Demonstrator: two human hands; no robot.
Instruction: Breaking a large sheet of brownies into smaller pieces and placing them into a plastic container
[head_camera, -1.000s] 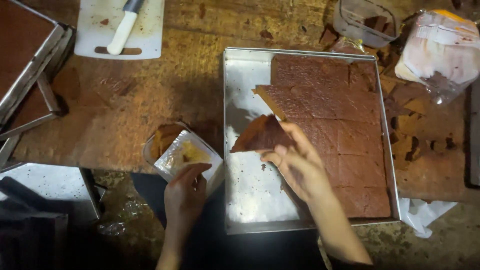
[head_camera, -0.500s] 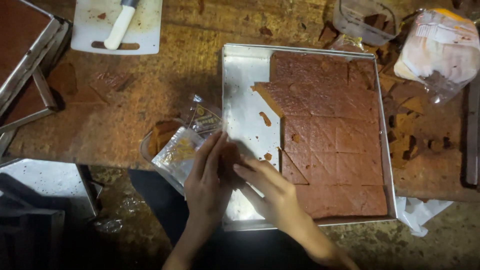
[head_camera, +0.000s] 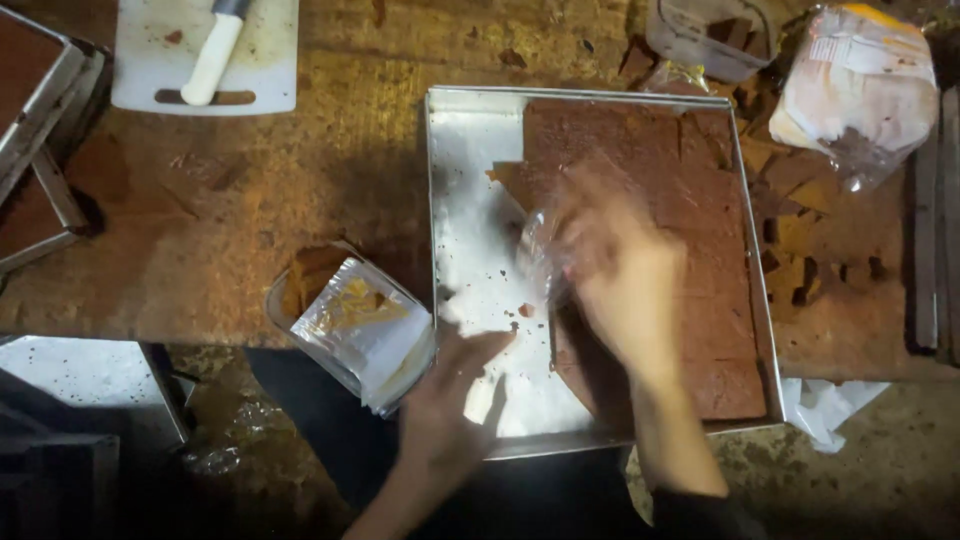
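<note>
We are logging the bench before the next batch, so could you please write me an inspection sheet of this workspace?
Surface: worn wooden table, stained, crumbs scattered.
Job's things: metal baking tray, left part bare; brown scored slab fills its right part; clear plastic wrapper; stack of wrappers over a small container.
Clutter: white cutting board with white-handled knife; clear tub; plastic bag; broken slab pieces.
Grippers: left hand on the tray's bare part; right hand blurred over the slab, at the wrapper.
Cables: nothing seen.
Surroundings: more trays at left.
</note>
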